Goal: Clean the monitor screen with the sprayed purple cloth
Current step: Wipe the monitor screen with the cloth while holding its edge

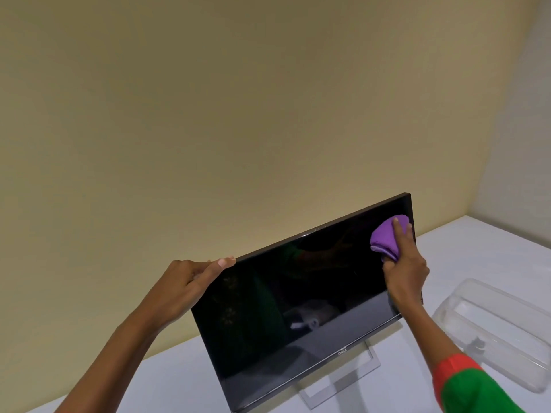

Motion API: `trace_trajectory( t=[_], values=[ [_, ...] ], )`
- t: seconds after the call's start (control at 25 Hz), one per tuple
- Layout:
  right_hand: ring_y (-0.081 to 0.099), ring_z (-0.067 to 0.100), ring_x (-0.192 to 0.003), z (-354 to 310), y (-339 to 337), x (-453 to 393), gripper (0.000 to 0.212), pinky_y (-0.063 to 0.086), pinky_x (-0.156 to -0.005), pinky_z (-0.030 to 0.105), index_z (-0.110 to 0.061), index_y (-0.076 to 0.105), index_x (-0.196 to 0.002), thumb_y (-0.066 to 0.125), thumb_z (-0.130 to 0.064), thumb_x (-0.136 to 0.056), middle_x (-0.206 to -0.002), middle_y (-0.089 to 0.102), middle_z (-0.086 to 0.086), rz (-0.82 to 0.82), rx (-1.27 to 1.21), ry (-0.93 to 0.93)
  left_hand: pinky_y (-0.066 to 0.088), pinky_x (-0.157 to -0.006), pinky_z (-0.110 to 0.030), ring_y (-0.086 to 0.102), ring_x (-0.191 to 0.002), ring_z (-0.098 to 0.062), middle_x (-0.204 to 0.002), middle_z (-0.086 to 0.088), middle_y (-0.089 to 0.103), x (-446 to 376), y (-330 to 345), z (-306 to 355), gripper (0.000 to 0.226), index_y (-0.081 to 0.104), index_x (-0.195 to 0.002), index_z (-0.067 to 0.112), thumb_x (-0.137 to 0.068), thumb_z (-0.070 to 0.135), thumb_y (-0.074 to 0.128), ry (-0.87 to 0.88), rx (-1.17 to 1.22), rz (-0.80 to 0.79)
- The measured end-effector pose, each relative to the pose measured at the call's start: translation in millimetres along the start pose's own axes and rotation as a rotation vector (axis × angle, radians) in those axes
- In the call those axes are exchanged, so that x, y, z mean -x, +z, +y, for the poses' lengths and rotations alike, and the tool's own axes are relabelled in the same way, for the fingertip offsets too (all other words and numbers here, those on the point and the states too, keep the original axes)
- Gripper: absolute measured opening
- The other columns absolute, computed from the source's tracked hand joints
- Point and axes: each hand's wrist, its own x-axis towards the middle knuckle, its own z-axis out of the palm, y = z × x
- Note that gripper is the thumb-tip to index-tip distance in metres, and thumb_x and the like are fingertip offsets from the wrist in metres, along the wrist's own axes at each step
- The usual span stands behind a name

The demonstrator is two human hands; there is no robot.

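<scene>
gleaming black screen (298,293), bunched purple cloth (386,238)

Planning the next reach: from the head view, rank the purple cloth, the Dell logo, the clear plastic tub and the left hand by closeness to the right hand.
1. Purple cloth, held in the right hand.
2. Dell logo, bottom bezel; clear plastic tub, right: too close to call.
3. Left hand, top-left monitor corner.

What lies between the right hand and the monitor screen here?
In the head view, the bunched purple cloth lies between the right hand and the screen, pressed near its upper right corner. The left hand grips the top left edge bare.
</scene>
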Motion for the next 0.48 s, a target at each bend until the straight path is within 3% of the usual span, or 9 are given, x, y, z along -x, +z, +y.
trace_trajectory(
  t=[0.2,0.24,0.28,0.32,0.4,0.48],
  values=[
    [0.047,0.034,-0.127,-34.9,18.6,50.5,0.084,0.043,-0.1,0.048,-0.036,0.035,-0.142,0.06,0.013,-0.079,-0.154,0.027,0.002,-0.038,-0.129,0.118,0.035,-0.072,-0.029,0.053,-0.076,-0.012,-0.077,0.014,0.037,8.5,2.8,10.8,0.044,0.059,-0.104,0.058,-0.077,0.077,0.03,-0.001,0.01,0.048],
    [0.045,0.034,-0.128,-42.0,23.5,62.2,0.084,0.043,-0.1,0.05,-0.035,0.035,-0.142,0.061,0.013,-0.079,-0.154,0.026,0.002,-0.053,-0.151,0.116,0.035,-0.074,-0.028,0.058,-0.088,-0.011,-0.053,0.006,0.037,10.7,4.2,14.1,0.042,0.061,-0.107,0.051,-0.083,0.07,0.034,-0.008,0.029,0.061],
    [0.043,0.034,-0.13,-49.6,27.9,74.9,0.084,0.044,-0.098,0.052,-0.035,0.035,-0.141,0.063,0.013,-0.078,-0.154,0.026,0.003,-0.066,-0.167,0.108,0.034,-0.078,-0.026,0.057,-0.106,-0.01,-0.085,-0.001,0.055,13.9,5.7,18.8,0.039,0.063,-0.112,0.042,-0.088,0.059,0.038,-0.006,0.051,0.076],
    [0.041,0.035,-0.132,-57.5,31.9,87.1,0.084,0.045,-0.096,0.054,-0.035,0.035,-0.141,0.064,0.013,-0.077,-0.154,0.026,0.003,-0.075,-0.179,0.102,0.033,-0.084,-0.025,0.049,-0.121,-0.01,-0.085,0.013,0.043,16.5,7.1,23.2,0.037,0.063,-0.116,0.035,-0.091,0.05,0.04,0.001,0.074,0.089],
    [0.038,0.034,-0.134,-73.9,39.9,113.1,0.085,0.046,-0.092,0.055,-0.034,0.035,-0.14,0.066,0.013,-0.076,-0.153,0.026,0.001,-0.08,-0.186,0.081,0.032,-0.092,-0.025,0.037,-0.133,-0.011,-0.091,-0.01,0.062,21.1,9.2,27.6,0.035,0.062,-0.119,0.029,-0.093,0.042,0.041,0.018,0.104,0.11],
    [0.038,0.031,-0.134,-90.9,48.7,139.6,0.09,0.049,-0.088,0.056,-0.036,0.036,-0.139,0.068,0.014,-0.072,-0.152,0.024,-0.005,-0.065,-0.173,0.014,0.032,-0.098,-0.029,0.035,-0.135,-0.014,-0.101,-0.023,0.061,23.2,9.1,27.5,0.035,0.062,-0.119,0.028,-0.093,0.041,0.041,0.014,0.126,0.114]
  ],
)
